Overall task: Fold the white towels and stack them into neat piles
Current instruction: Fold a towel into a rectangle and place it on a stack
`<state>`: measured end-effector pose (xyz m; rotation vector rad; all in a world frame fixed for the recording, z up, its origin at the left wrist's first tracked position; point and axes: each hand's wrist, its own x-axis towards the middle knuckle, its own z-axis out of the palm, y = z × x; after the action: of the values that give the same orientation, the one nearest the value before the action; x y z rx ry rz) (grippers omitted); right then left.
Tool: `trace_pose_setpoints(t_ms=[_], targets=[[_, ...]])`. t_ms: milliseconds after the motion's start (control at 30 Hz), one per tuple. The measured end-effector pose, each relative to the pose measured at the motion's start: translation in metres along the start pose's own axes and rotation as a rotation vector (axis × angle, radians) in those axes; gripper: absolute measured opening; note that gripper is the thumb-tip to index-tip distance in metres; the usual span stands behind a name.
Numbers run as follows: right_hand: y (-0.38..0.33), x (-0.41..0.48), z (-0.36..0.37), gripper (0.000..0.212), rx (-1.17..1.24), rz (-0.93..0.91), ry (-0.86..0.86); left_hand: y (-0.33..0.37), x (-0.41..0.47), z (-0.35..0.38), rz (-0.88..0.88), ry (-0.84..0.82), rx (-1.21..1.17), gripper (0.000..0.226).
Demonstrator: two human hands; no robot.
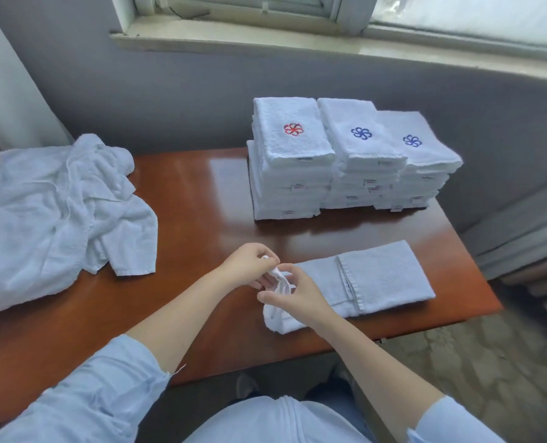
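Just below the middle of the frame, the left hand [253, 263] pinches a gathered corner of a white terry towel [384, 279] between thumb and fingertips. The right hand [296, 294], close against it, curls round the same bunched end a little lower down, so both hands are grasping cloth. From the grip the towel droops in a crumpled roll onto the reddish-brown glossy wooden table [201, 219]. It then runs right as a flat band, its far end already turned over on itself with a hemmed edge showing. In the upper right stand three piles of folded white towels [355, 174], close against one another, their top towels stitched with a red or blue flower mark. At the left edge lies a loose heap of unfolded white towels [51, 219].

The step in hand looks like folding the near end. The next move calls for spreading the bunched corners apart, laying that end flat over the folded part with edges matched, then carrying the towel to a pile.
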<state>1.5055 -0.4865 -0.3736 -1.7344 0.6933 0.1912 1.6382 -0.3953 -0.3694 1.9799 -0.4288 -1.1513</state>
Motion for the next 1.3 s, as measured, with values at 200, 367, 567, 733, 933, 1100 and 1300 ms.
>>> trace_pose_setpoints(t_ms=[200,367,567,733,933,1100,1300], targets=[[0.014,-0.009,-0.043,0.051,-0.042,0.064,0.124,0.047,0.019,0.026,0.044,-0.179,0.058,0.019],[0.037,-0.016,-0.092,0.019,-0.006,0.101,0.412,0.071,0.049,0.055,0.243,-0.09,0.361,0.014],[0.059,-0.022,-0.14,0.016,0.306,0.119,0.627,0.106,0.083,0.101,0.429,-0.041,0.528,0.013],[0.071,-0.015,-0.177,0.017,0.463,0.155,0.744,0.133,0.11,0.139,0.409,-0.046,0.448,0.017],[0.093,-0.007,-0.22,0.019,0.573,0.191,0.818,0.156,0.149,0.184,0.398,-0.104,0.459,0.017],[0.121,0.005,-0.241,0.019,0.558,0.263,0.784,0.154,0.18,0.216,0.323,-0.127,0.564,0.013],[0.149,0.015,-0.254,0.021,0.321,0.338,0.749,0.144,0.201,0.231,0.252,-0.108,0.754,0.012]])
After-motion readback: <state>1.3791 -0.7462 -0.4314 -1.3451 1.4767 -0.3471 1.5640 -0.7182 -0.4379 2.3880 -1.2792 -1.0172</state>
